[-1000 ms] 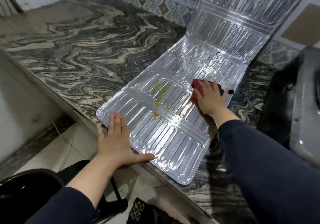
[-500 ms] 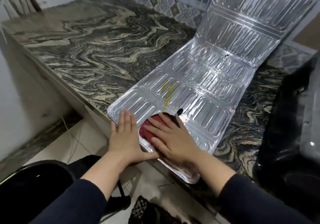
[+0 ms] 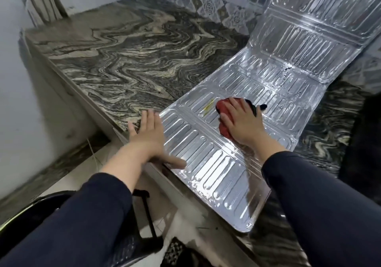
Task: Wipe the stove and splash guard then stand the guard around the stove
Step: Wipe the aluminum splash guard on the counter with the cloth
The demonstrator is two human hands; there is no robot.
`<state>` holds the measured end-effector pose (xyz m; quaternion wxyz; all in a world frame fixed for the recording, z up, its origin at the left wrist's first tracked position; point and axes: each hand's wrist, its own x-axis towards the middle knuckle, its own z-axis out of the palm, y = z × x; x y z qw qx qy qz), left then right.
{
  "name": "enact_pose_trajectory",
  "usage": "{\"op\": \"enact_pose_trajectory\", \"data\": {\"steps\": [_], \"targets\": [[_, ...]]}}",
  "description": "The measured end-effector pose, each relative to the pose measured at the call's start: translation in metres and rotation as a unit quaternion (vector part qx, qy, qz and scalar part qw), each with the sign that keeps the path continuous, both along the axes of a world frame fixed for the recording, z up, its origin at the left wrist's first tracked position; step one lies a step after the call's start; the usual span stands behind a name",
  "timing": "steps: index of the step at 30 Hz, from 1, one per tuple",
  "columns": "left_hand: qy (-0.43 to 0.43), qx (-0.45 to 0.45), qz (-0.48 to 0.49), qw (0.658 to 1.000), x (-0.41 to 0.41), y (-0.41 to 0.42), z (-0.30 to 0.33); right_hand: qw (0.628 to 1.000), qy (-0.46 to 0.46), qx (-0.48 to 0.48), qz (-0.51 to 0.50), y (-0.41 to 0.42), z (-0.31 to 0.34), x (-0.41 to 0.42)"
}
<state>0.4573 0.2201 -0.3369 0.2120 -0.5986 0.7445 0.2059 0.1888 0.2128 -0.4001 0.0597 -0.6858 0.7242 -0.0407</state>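
Marble counter (image 3: 123, 60), tiled wall (image 3: 206, 4), splash guard (image 3: 206, 163); left fingers (image 3: 151, 120) flat, right fingers (image 3: 227, 121) pressing cloth (image 3: 222, 106)

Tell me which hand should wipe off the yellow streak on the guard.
Right: the right hand presses the red cloth beside the yellow streak; the left hand lies flat on the guard.

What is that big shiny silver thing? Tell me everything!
The splash guard is a thin, shiny, foil-like sheet stamped with long ribs and creased into panels. Near panels lie flat on the marbled countertop; far ones tilt up by the tiled wall. A yellow smear marks it. The right hand presses a red cloth on it; the left hand rests on its left edge.
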Motion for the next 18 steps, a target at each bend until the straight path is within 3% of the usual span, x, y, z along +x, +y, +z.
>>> {"op": "enact_pose_trajectory", "data": {"steps": [5,11,16,18], "targets": [[0.036,0.013,0.007,0.999,0.025,0.003,-0.018,1.0,-0.009,0.017,0.004,0.005,0.005,0.006],[0.07,0.001,0.012,0.997,0.026,0.002,-0.027,0.971,-0.035,0.01,0.235,0.056,0.006,0.104],[0.038,0.003,0.01,0.999,0.028,0.0,-0.027,0.967,-0.032,0.003,0.252,0.003,0.007,0.128],[0.022,0.011,0.007,1.0,0.027,-0.001,-0.025,0.978,-0.037,-0.014,0.206,-0.026,0.004,0.103]]}}
